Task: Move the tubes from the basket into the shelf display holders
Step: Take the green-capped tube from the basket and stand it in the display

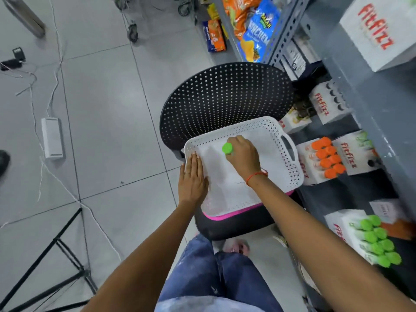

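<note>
A white perforated basket [290,174] rests on the seat of a black chair [225,95]. My right hand [243,156] is inside the basket, closed around a tube with a green cap [227,148]; only the cap shows. My left hand [192,176] lies flat on the basket's left rim, fingers together. On the grey shelf to the right stand white display holders: one filled with orange-capped tubes [328,158], one nearer me with green-capped tubes [378,242], and one with dark vacant holes [335,97]. I see no other tube in the basket.
A white Fitfizz box [380,30] sits on the upper shelf. Snack bags [256,30] hang at the far end of the shelf. Cables, a white power adapter [53,138] and a black tripod [56,255] lie on the tiled floor to the left.
</note>
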Demonstrator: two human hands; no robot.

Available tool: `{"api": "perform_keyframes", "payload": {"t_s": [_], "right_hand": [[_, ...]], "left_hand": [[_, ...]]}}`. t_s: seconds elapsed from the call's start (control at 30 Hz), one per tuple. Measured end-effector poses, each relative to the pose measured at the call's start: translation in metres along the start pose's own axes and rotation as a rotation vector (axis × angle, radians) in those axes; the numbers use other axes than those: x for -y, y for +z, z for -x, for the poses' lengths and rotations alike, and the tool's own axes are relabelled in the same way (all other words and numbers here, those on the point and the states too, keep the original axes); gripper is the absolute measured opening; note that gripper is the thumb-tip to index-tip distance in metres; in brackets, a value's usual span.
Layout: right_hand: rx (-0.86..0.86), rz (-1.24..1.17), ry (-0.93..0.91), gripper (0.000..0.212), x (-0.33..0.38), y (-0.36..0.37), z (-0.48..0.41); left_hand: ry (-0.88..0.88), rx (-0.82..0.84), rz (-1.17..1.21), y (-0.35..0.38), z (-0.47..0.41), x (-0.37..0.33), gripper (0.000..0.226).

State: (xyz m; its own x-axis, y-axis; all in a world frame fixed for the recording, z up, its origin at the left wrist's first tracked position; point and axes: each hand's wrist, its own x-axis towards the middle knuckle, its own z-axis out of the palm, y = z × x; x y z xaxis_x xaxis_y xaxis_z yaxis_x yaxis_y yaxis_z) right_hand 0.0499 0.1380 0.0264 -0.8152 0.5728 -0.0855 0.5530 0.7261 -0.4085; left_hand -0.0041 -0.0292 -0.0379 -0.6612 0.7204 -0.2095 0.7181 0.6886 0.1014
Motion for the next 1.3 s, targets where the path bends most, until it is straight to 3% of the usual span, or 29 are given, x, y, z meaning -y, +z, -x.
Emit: {"api": "perform_keyframes", "payload": {"t_s": [0.1,0.2,0.3,0.53,0.7,1.0,1.2,1.3], "right_hand": [[-0.101,-0.208,0.161,0.034,-0.021,-0.041,0.018],[-0.198,-0.253,0.201,0.026,-0.036,-0.094,0.037],[-0.275,-0.211,0.260,0.017,-0.048,-0.154,0.056],[-0.539,-0.121,0.462,0.024,-0.076,-0.277,0.115],[-0.674,-0.093,0.540,0.028,-0.088,-0.343,0.165],[-0.631,-0.086,0.578,0.027,-0.110,-0.402,0.211],[-0.625,-0.110,0.633,0.013,-0.133,-0.414,0.210],[-0.617,0.004,0.677,0.022,-0.139,-0.419,0.207]], "left_hand": [[0.101,-0.031,0.022,-0.005,-0.007,-0.028,0.063],[0.243,-0.092,0.048,-0.025,-0.026,-0.070,0.061],[0.357,-0.148,0.058,-0.052,-0.044,-0.125,0.066],[0.646,-0.324,0.090,-0.115,-0.058,-0.245,0.062],[0.840,-0.258,0.119,-0.145,-0.054,-0.302,0.084],[0.994,-0.051,-0.204,-0.155,-0.054,-0.341,0.104],[1.004,-0.028,-0.245,-0.158,-0.056,-0.344,0.098],[0.993,-0.034,-0.242,-0.156,-0.056,-0.344,0.096]]}}
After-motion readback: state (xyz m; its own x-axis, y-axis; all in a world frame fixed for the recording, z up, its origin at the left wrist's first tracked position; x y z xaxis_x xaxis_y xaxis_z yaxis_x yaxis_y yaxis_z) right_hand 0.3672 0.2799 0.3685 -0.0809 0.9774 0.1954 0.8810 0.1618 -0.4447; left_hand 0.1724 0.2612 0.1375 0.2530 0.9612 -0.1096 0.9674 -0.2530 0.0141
